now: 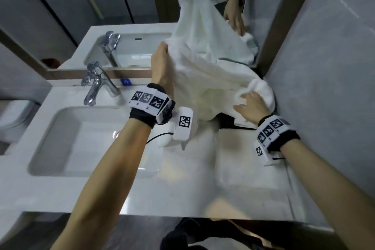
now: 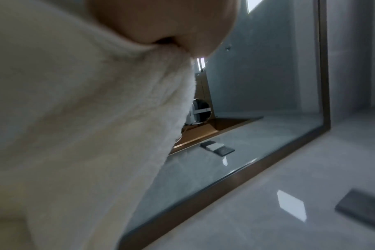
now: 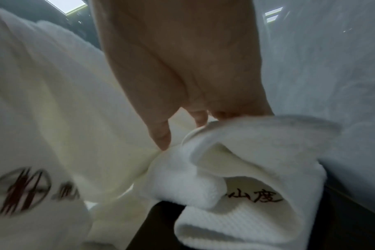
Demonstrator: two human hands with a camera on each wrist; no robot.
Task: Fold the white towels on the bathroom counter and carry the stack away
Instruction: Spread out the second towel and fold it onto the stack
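Note:
A large white towel [image 1: 203, 71] hangs crumpled above the counter's right corner. My left hand [image 1: 165, 46] holds it up by an edge in front of the mirror; in the left wrist view that hand [image 2: 167, 40] pinches the towel [image 2: 75, 118] at its hem. My right hand [image 1: 246, 97] is lower and to the right, gripping a bunched fold. In the right wrist view the thumb and fingers of this hand [image 3: 182, 128] close on the towel [image 3: 54, 118], which bears a red logo. A second lettered towel [image 3: 246, 186] lies bunched below. A folded towel [image 1: 249, 158] lies flat on the counter.
The sink basin [image 1: 60, 128] and chrome faucet [image 1: 97, 85] are to the left. A framed mirror [image 1: 101, 71] runs along the back, and a grey wall [image 1: 324, 67] closes the right side. A dark tray [image 1: 229, 122] lies under the towel pile. The counter's front edge [image 1: 182, 215] is near me.

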